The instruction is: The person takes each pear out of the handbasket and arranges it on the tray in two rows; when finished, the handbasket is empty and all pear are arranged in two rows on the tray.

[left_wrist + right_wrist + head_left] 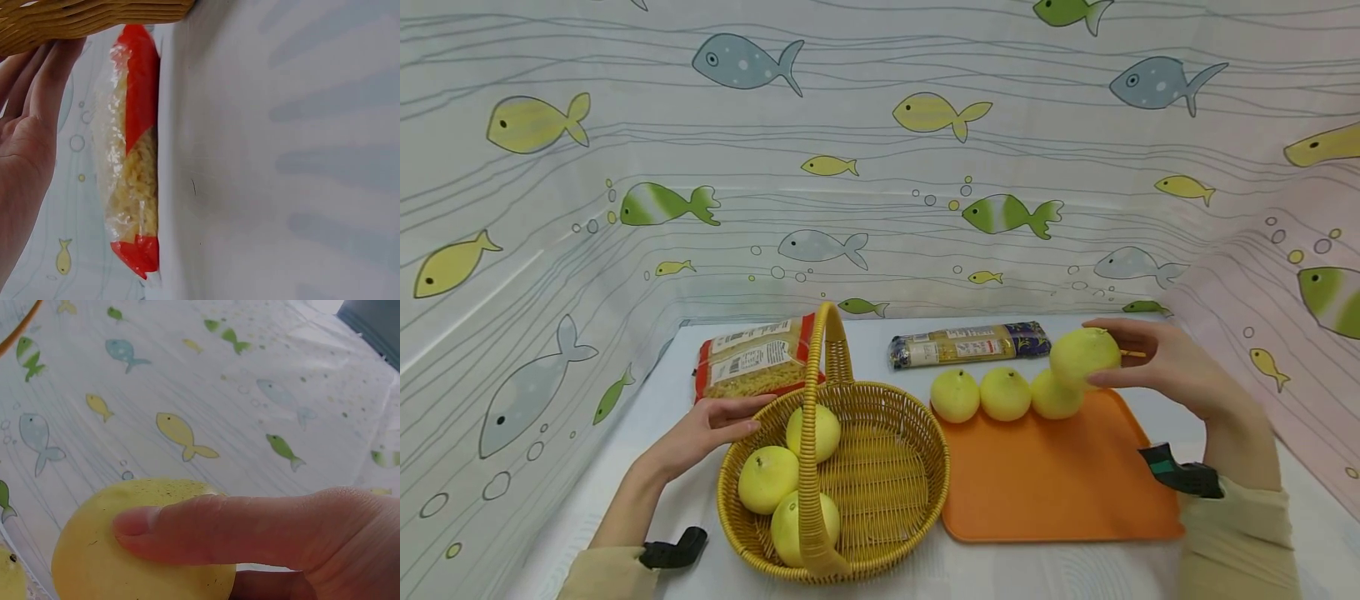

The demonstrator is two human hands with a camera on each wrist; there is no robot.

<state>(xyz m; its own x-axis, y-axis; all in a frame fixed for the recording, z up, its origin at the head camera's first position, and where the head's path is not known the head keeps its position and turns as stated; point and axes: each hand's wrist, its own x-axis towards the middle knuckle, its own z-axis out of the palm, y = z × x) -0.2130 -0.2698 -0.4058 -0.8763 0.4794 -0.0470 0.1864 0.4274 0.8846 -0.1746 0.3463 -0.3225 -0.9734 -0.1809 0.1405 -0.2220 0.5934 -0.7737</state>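
My right hand [1157, 358] holds a yellow grapefruit [1084, 358] between thumb and fingers, over the far right of an orange tray [1060, 483]. In the right wrist view the thumb presses on this grapefruit [144, 544]; the other fingers are mostly hidden. Three more grapefruits [1006, 394] stand in a row along the tray's far edge, the right one partly covered by the held fruit. Fingers extended, my left hand [707, 429] rests against the left outside of a wicker basket [880, 550] with a tall handle. Three grapefruits [769, 479] lie in the basket's left half.
Behind the basket lies a red-edged bag of pasta [756, 362], close to the left hand. A long packet of spaghetti [970, 343] lies behind the tray. A fish-patterned curtain [880, 183] encloses the white table at the back and sides.
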